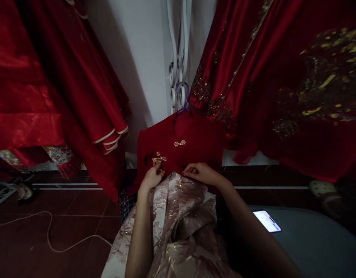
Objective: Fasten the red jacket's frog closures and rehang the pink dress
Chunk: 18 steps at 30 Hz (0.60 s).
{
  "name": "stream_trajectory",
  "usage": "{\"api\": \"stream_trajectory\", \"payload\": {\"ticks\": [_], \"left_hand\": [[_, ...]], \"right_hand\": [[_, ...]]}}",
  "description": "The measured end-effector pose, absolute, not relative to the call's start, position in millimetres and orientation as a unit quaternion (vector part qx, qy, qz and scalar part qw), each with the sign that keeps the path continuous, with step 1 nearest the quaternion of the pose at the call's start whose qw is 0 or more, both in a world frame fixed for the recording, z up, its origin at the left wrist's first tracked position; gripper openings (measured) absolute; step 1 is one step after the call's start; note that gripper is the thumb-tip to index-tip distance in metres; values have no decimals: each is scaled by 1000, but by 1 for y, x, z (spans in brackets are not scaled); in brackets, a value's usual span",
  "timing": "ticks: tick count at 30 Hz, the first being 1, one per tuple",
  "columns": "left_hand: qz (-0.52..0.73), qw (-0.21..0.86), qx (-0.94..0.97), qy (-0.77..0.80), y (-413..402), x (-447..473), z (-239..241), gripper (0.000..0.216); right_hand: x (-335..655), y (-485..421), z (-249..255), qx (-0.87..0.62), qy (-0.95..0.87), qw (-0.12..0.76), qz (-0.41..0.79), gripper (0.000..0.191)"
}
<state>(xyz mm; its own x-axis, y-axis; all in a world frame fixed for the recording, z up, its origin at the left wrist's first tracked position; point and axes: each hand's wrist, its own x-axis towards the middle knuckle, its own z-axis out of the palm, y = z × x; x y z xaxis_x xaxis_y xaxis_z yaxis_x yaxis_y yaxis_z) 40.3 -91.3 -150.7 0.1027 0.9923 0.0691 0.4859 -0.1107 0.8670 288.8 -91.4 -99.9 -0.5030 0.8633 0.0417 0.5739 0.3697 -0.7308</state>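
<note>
Gold comb-looking ornament [157, 161] sits right at the fingertips of the left hand [153, 177], against the red garment [199, 133]; can't tell if it's properly pinched or just touched. Over on the other side, the right hand [203, 173] has its fingers bunched beside the peak of the pale brocade cloth [189, 199], and whatever they might be pinching is too tiny to make out. Higher up there's a pearl flower trim [179, 143], then a purple hanger [186, 100] holding the garment. My worry: a sideways tug could snag the ornament in the fabric, or make the garment swing on that hanger. Brocade hides the lower red part, its own bottom is cut off, and it's super dim.
</note>
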Motion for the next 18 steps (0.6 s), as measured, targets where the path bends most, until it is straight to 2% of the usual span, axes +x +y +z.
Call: {"api": "stream_trajectory", "payload": {"ticks": [4, 6, 13, 18], "left_hand": [[302, 354, 650, 601, -99, 53, -148, 88], [282, 359, 638, 620, -102, 56, -144, 96], [285, 380, 654, 589, -110, 48, -134, 79], [293, 371, 628, 619, -105, 62, -141, 89]], "right_hand": [[289, -91, -103, -454, -802, 230, 311, 24], [289, -90, -105, -459, -799, 242, 303, 28], [290, -88, -109, -445, -795, 232, 340, 25], [289, -86, -112, -450, -794, 234, 336, 26]]}}
